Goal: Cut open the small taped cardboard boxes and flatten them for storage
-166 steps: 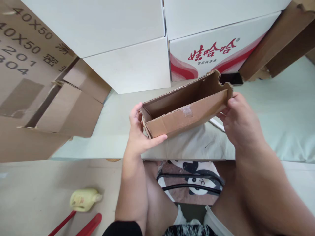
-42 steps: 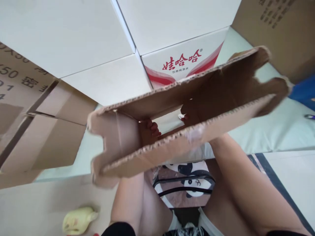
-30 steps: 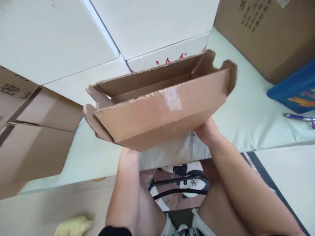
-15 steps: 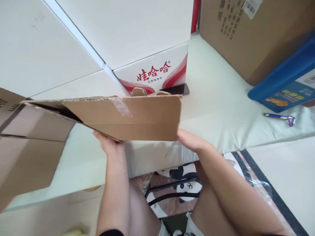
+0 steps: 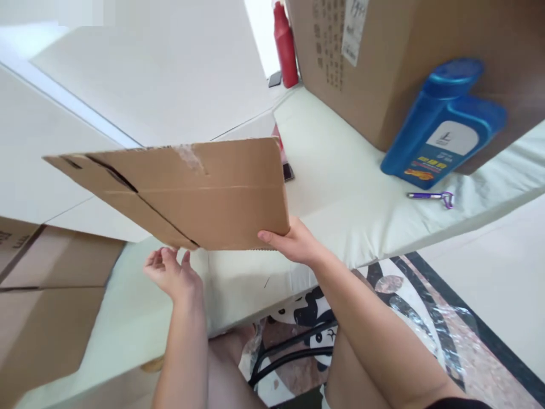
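Observation:
A brown cardboard box (image 5: 221,193), folded flat, is held up tilted in front of me, with clear tape near its top edge and slits between flaps on its left part. My right hand (image 5: 293,241) grips its lower right corner, the thumb lying on the near face and the fingers behind. Just under the lower left edge is my left hand (image 5: 174,272), palm turned up, its fingers loosely bent and apart. It holds nothing, and I cannot tell whether its fingertips touch the cardboard.
A large carton (image 5: 361,68), a blue bottle (image 5: 438,125) and a purple peeler (image 5: 430,196) are on the pale covered surface (image 5: 332,193) to the right. Behind stand white boxes (image 5: 179,68) and a red bottle (image 5: 285,45). More cardboard (image 5: 55,307) lies at left.
The cardboard has tipped up, showing more of its broad face. My right thumb has come onto its front. My left hand has moved down and left, away from beneath the cardboard, and turned palm up.

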Tool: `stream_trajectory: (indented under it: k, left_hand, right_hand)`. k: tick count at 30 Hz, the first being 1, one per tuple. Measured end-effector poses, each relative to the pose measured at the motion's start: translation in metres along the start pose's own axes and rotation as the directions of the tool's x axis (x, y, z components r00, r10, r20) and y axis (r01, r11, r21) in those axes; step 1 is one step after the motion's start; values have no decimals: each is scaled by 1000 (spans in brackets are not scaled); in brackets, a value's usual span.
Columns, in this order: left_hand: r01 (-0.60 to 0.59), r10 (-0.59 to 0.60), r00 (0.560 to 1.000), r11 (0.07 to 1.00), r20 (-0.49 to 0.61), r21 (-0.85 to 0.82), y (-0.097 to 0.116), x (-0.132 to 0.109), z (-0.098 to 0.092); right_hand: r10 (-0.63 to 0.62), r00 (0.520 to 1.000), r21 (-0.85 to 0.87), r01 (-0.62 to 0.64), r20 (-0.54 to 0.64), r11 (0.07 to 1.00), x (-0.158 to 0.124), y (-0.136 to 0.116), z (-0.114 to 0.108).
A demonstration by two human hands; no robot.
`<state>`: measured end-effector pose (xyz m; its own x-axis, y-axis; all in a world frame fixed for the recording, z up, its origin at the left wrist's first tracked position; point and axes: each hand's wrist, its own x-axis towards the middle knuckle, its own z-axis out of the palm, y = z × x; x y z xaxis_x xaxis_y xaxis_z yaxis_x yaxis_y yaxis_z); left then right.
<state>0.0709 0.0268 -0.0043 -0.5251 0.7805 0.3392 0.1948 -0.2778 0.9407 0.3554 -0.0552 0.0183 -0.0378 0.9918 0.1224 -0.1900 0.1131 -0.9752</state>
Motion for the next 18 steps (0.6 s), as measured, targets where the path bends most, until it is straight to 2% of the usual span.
stream_trajectory:
  k: [2,4,6,8,10,12,13,15,18]
  left_hand:
    - [-2,1,999,1000,-36,-25,22,-10,11]
    - [-35,38,998,998,50,-51,43,-23,25]
    - [-75,88,976,995,197,-71,60,-40,43]
    - [-104,123,915,992,384,-69,74,-60,62]
    - [-141,145,808,989,571,-53,85,-82,85]
    - [-164,127,655,986,745,-24,96,-106,110]
    - [-171,104,581,985,807,-4,102,-118,124]
    - [-183,38,451,982,892,51,113,-140,153]
    - [-326,-99,303,924,948,201,128,-161,193]
  right_hand:
    - [-62,991,59,70,-122,996,-1,-10,-9]
    - [-120,944,105,159,-307,982,-3,-19,-18]
    - [-181,847,90,259,-500,962,-3,-25,-28]
    - [-258,717,-18,325,-647,946,-3,-25,-40]
    - [-348,619,-176,323,-704,930,-1,-20,-54]
    - [-408,577,-303,274,-707,913,0,-13,-67]
    - [-412,586,-346,228,-698,910,0,-9,-72]
    - [-365,641,-393,106,-675,913,0,-3,-79]
    - [-280,724,-421,-15,-630,907,0,1,-85]
